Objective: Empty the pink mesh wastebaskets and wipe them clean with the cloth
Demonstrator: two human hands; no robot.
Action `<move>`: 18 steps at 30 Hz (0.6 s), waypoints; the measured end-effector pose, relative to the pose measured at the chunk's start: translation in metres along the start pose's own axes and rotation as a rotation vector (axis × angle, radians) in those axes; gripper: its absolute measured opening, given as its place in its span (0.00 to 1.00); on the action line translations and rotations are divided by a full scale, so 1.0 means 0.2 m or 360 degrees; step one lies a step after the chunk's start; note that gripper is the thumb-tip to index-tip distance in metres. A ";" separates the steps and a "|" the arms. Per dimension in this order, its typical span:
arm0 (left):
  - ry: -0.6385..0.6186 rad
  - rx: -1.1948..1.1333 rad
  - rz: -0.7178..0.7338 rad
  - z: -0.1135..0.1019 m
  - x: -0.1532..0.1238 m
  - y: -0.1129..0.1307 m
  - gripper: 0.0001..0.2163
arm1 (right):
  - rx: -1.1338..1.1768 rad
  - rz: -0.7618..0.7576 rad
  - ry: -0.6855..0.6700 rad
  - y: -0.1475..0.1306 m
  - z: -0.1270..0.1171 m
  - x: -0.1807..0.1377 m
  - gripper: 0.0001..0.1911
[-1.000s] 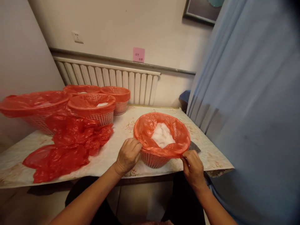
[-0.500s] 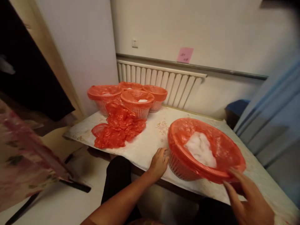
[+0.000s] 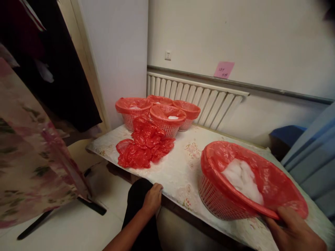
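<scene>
The left hand (image 3: 153,198), at the basket rim a second earlier, had moved to the near edge of the flower-patterned table (image 3: 180,170), fingers curled, grip unclear. The right hand (image 3: 294,228) gripped the lined rim of the round pink plastic lattice basket (image 3: 217,200), near right. White fluff (image 3: 243,177) filled its red film liner (image 3: 277,181). Far left, behind crumpled red plastic bags (image 3: 146,148), stood similar baskets (image 3: 171,131).

Against the pale wall (image 3: 199,35), a white socket (image 3: 168,55) and a handwritten pink note (image 3: 224,69) sit above a grey pipe (image 3: 282,92) and white radiator (image 3: 186,91), a blue curtain (image 3: 316,157) hangs at the right, and a flowered cloth (image 3: 34,157) hangs at the left before dark fabric (image 3: 70,69).
</scene>
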State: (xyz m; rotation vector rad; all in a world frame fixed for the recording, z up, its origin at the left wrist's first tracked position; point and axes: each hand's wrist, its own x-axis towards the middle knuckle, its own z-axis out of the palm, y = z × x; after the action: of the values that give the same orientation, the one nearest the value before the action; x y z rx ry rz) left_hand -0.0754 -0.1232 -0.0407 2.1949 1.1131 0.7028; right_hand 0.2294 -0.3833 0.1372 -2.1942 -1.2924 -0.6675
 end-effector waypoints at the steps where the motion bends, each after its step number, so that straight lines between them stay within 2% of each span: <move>1: 0.0035 0.0036 0.0018 -0.04 -0.01 -0.03 0.11 | 0.0000 -0.0027 0.0020 0.01 0.01 0.02 0.18; 4: 0.0124 0.0080 0.0107 -0.15 -0.02 -0.11 0.13 | 0.0040 -0.0140 0.0034 0.01 0.03 0.08 0.18; 7: 0.0202 0.0117 0.0213 -0.21 -0.03 -0.17 0.16 | 0.0095 -0.0200 -0.0012 -0.07 0.03 0.16 0.19; 14: 0.0207 0.0306 0.0233 -0.22 -0.04 -0.19 0.17 | 0.0264 -0.0194 -0.0065 -0.38 0.06 0.28 0.20; 18: 0.0199 0.0324 0.0264 -0.22 -0.04 -0.18 0.15 | 0.0365 -0.0197 -0.0083 -0.48 0.12 0.33 0.21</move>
State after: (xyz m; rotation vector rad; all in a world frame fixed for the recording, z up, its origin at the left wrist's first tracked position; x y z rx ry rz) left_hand -0.1291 -0.1014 -0.0367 2.4665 1.1159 0.8399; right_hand 0.1760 -0.2854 0.1772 -1.9708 -1.4638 -0.4841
